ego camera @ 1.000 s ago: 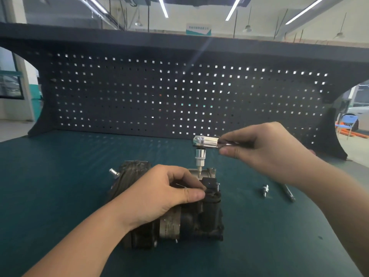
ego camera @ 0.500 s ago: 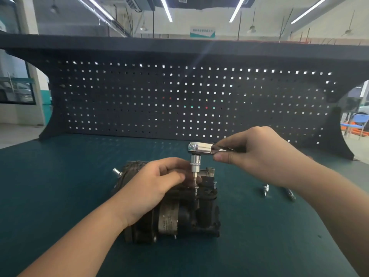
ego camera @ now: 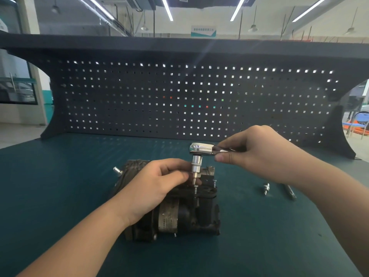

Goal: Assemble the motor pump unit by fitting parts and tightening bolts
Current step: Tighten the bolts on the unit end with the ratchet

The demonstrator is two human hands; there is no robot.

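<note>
Gripping one ratchet (ego camera: 201, 148) in my right hand (ego camera: 257, 150), my left hand (ego camera: 159, 182) pinches its bit above one screw (ego camera: 195, 189). Two loose metal pieces (ego camera: 266, 188) lie right of my fingers.

Left hand (ego camera: 159, 184) covers the motor pump unit (ego camera: 179, 212) top-left, so the bit-to-bolt (ego camera: 196, 188) contact is hard to confirm. Ratchet (ego camera: 201, 148) handle hidden inside right hand (ego camera: 257, 150).

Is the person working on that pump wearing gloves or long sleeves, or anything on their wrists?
No. The left hand and right hand are both bare, without gloves. Both forearms are uncovered as far as the picture shows, with no sleeve in view. No watch, ring or band shows on either wrist.
</note>
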